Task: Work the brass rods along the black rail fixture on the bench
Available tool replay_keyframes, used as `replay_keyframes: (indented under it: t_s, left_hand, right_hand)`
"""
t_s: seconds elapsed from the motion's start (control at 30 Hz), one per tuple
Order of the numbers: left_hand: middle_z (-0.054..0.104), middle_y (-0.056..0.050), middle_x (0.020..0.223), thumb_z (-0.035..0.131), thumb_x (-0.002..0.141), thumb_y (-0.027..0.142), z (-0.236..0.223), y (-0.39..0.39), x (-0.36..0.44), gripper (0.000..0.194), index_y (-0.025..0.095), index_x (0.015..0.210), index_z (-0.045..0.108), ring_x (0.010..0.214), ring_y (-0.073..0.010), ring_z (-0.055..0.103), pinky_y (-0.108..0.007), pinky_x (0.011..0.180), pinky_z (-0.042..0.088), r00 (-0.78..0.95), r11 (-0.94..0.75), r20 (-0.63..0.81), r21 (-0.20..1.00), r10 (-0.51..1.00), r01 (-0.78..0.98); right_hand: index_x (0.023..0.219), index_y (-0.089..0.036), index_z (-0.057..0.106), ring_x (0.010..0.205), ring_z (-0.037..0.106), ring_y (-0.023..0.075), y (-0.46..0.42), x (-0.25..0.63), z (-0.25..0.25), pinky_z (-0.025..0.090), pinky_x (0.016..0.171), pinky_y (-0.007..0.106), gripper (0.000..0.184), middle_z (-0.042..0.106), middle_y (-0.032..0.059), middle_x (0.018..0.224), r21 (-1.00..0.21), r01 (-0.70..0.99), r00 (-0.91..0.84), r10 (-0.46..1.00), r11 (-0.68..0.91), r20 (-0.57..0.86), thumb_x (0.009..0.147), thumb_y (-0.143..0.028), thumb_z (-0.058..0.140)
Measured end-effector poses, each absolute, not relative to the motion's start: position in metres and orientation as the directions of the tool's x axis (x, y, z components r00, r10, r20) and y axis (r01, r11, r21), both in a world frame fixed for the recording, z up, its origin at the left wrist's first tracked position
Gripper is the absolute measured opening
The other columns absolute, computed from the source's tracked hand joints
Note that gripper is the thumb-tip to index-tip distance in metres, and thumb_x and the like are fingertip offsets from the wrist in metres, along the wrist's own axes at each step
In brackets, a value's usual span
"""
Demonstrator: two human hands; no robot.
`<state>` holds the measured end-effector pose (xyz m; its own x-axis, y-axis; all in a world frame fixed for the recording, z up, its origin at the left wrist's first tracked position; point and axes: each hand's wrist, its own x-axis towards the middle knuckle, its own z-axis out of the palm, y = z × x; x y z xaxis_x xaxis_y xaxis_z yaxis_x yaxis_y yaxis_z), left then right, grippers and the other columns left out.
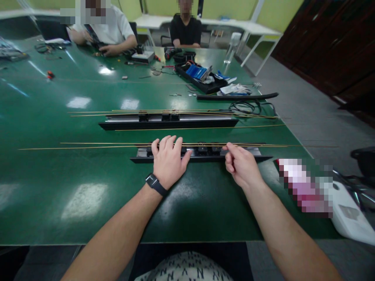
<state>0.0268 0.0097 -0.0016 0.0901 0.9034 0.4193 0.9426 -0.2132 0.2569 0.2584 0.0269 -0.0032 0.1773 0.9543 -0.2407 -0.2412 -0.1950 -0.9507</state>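
A long black channel (202, 159) with a silvery inside and dark blocks lies crosswise on the green table in front of me. Thin brass-coloured rods (96, 147) run along its top and stick out past both ends. My left hand (168, 160) rests on the channel's left part, fingers spread over the rods and thumb out to the right. On the right part, my right hand (240, 162) is closed, its thumb and forefinger pinched at a rod. Behind it lies a second black channel (170, 125) with more brass-coloured rods along it.
Farther back are a curved black strip (237, 96), a coiled black cable (249, 107), a black tray (211, 85) with blue items, and a clear bottle (233, 47). A white object (351, 214) lies at the right edge. Two people sit across the green table (43, 195).
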Motion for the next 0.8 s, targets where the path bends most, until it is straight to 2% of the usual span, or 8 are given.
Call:
replay_keyframes:
  t_s: [0.37, 0.8]
  left_hand:
    - [0.064, -0.016, 0.142, 0.054, 0.101, 0.046, -0.0011, 0.0090, 0.0277, 0.045, 0.019, 0.136, 0.062, 0.138, -0.0347, 0.051, -0.057, 0.121, 0.024, 0.084, -0.210, 0.415, 0.268, 0.906, 0.940]
    - [0.065, -0.016, 0.140, 0.054, 0.101, 0.046, -0.0005, 0.0096, 0.0277, 0.045, 0.018, 0.135, 0.062, 0.137, -0.0346, 0.051, -0.058, 0.120, 0.025, 0.082, -0.210, 0.422, 0.266, 0.903, 0.941]
  right_hand:
    - [0.087, -0.016, 0.066, 0.029, 0.036, 0.0055, 0.0277, 0.2590, -0.0049, 0.021, 0.029, 0.018, 0.033, 0.053, -0.0058, 0.048, -0.950, -0.255, 0.200, 0.951, -0.180, -0.234, 0.083, -0.045, 0.081]
    - [0.088, -0.016, 0.067, 0.030, 0.039, 0.0062, 0.0273, 0.2591, -0.0032, 0.021, 0.029, 0.018, 0.038, 0.054, -0.0046, 0.048, -0.954, -0.223, 0.168, 0.957, -0.198, -0.238, 0.082, -0.051, 0.082]
